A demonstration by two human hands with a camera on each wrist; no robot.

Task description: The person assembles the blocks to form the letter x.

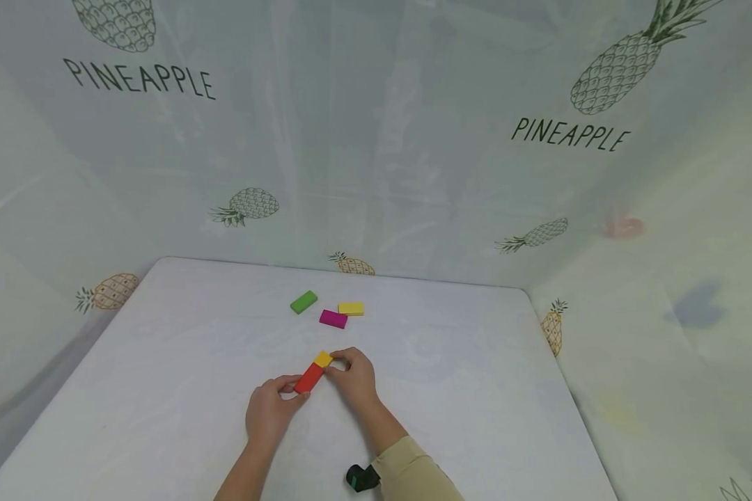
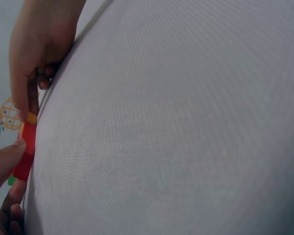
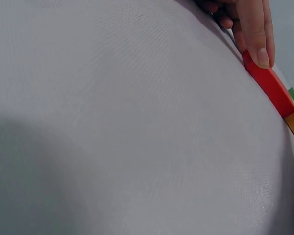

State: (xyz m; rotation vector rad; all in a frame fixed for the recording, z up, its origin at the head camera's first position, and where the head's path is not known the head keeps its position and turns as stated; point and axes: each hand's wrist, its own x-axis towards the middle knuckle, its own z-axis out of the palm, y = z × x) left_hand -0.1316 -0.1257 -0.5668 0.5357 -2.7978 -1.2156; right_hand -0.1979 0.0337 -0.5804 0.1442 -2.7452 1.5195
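Observation:
On the white table, a red block (image 1: pixel 310 378) lies slantwise with a yellow-orange block (image 1: pixel 323 359) against its far end. My left hand (image 1: pixel 269 413) pinches the near end of the red block between thumb and fingers. With thumb and fingertip, my right hand (image 1: pixel 354 377) pinches the yellow-orange block. The left wrist view shows the red block (image 2: pixel 25 149) under the left thumb, and the right fingers reach down to the yellow-orange block (image 2: pixel 32 118). In the right wrist view the two blocks meet end to end.
Farther back lie a green block (image 1: pixel 303 302), a magenta block (image 1: pixel 333 319) and a yellow block (image 1: pixel 351 309), the last two close together. A black object (image 1: pixel 361 478) shows beside the right sleeve. Pineapple-printed cloth (image 1: pixel 376 139) hangs behind the table (image 1: pixel 464 390).

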